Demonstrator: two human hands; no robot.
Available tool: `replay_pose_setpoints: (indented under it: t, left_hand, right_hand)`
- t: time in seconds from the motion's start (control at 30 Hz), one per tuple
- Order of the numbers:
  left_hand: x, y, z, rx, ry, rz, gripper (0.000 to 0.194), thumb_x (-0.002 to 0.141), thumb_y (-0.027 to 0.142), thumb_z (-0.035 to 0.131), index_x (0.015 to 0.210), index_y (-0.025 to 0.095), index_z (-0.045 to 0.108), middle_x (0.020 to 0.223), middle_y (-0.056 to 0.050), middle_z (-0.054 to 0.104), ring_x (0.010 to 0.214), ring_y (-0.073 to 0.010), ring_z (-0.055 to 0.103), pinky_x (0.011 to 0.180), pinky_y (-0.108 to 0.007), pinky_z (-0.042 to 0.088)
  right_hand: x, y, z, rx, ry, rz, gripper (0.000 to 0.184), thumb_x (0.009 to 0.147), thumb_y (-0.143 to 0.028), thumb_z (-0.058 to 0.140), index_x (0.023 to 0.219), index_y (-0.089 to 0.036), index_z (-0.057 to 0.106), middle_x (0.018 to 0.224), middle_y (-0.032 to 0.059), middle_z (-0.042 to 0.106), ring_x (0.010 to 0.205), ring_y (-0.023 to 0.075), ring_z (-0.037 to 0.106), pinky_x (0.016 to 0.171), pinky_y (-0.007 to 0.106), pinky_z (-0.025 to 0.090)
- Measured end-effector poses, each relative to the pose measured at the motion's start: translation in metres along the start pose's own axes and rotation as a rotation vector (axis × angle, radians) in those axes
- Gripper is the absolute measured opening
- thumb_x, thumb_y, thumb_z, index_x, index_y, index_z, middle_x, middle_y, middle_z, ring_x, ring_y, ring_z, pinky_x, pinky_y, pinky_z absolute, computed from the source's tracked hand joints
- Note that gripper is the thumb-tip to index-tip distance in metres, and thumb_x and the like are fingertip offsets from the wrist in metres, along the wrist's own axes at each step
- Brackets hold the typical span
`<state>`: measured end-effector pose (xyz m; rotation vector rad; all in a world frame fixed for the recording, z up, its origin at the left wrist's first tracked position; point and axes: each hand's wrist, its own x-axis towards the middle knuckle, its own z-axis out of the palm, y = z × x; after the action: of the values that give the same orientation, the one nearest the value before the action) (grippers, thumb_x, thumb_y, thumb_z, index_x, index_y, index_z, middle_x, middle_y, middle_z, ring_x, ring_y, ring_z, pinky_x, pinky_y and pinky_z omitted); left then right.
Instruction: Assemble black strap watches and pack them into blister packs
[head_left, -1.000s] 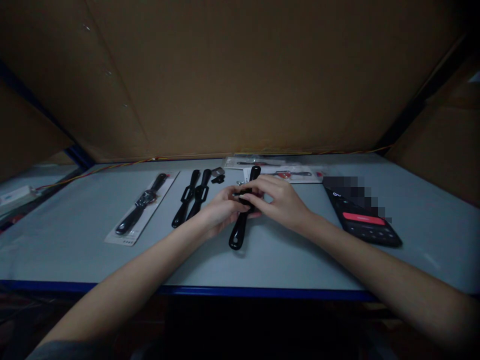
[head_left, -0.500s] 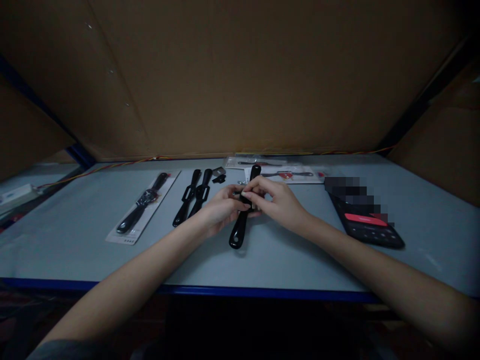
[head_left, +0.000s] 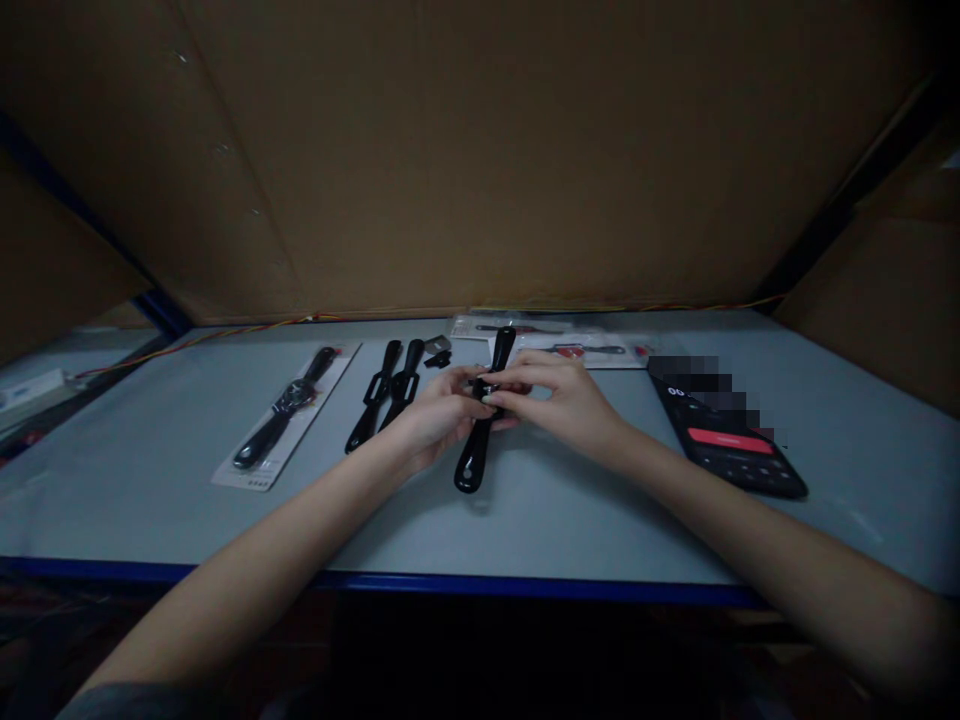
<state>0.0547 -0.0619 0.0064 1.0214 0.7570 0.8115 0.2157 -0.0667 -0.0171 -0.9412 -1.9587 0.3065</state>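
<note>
1. The left hand and right hand meet over the middle of a glossy black watch strap, just in from the near edge of the tabletop.
2. The fingers of the left hand are closed on the strap from the left, and the fingers of the right hand pinch it from the right. Both hands are grasping it, and the fingertips hide whatever lies at its middle.
3. The strap runs near to far, with one end resting on the tabletop and the other pointing toward a clear plastic pack.
4. To the left, a pair of black straps lies side by side, close to the left hand. Just beyond them sits a small dark piece.
5. Further left, a wristwatch with a black strap lies on a white card.
6. Another pack lies at the far edge, below a cardboard wall.
7. To the right, a black phone with a red bar on its screen lies well apart from the right hand. Part of it is blurred.
</note>
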Motion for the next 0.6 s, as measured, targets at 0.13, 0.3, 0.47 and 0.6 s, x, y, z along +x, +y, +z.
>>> replay_pose_setpoints:
  t: [0.13, 0.3, 0.47, 0.6]
  left_hand:
    - [0.0005, -0.0030, -0.0007, 0.003, -0.014, -0.010, 0.044, 0.061, -0.011, 0.050, 0.100, 0.011, 0.051, 0.077, -0.002, 0.059, 0.072, -0.0113, 0.060, 0.079, -0.029, 0.047]
    - [0.0004, -0.0061, -0.0011, 0.002, -0.030, -0.021, 0.039, 0.062, -0.010, 0.050, 0.095, 0.012, 0.049, 0.074, -0.001, 0.057, 0.070, -0.0117, 0.060, 0.073, -0.027, 0.048]
    - [-0.0001, -0.0039, 0.0004, 0.006, -0.021, -0.023, 0.038, 0.063, -0.010, 0.050, 0.094, 0.011, 0.050, 0.076, -0.002, 0.060, 0.069, -0.0113, 0.060, 0.077, -0.030, 0.048]
    - [0.0001, -0.0007, 0.0005, -0.001, -0.005, -0.008, 0.038, 0.064, -0.011, 0.050, 0.096, 0.011, 0.050, 0.077, -0.002, 0.061, 0.069, -0.0111, 0.060, 0.080, -0.031, 0.048]
  right_hand:
    - [-0.0017, -0.0025, 0.0028, -0.112, 0.004, -0.101, 0.018, 0.081, -0.024, 0.057, 0.095, -0.021, 0.068, 0.083, 0.0045, 0.058, 0.077, 0.0165, 0.055, 0.067, 0.031, 0.044]
    - [-0.0028, -0.0069, 0.0051, -0.161, -0.033, -0.119, 0.022, 0.086, -0.016, 0.046, 0.101, -0.019, 0.062, 0.087, 0.0056, 0.063, 0.080, 0.0162, 0.057, 0.072, 0.030, 0.043]
    - [-0.0017, -0.0071, 0.0059, -0.068, 0.009, -0.018, 0.012, 0.083, -0.019, 0.052, 0.082, -0.019, 0.064, 0.078, 0.0029, 0.065, 0.068, 0.0136, 0.057, 0.063, 0.027, 0.042]
    - [-0.0002, -0.0076, 0.0030, -0.009, 0.014, 0.031, 0.011, 0.080, -0.020, 0.057, 0.085, -0.019, 0.067, 0.077, 0.0027, 0.064, 0.066, 0.0131, 0.056, 0.064, 0.028, 0.042]
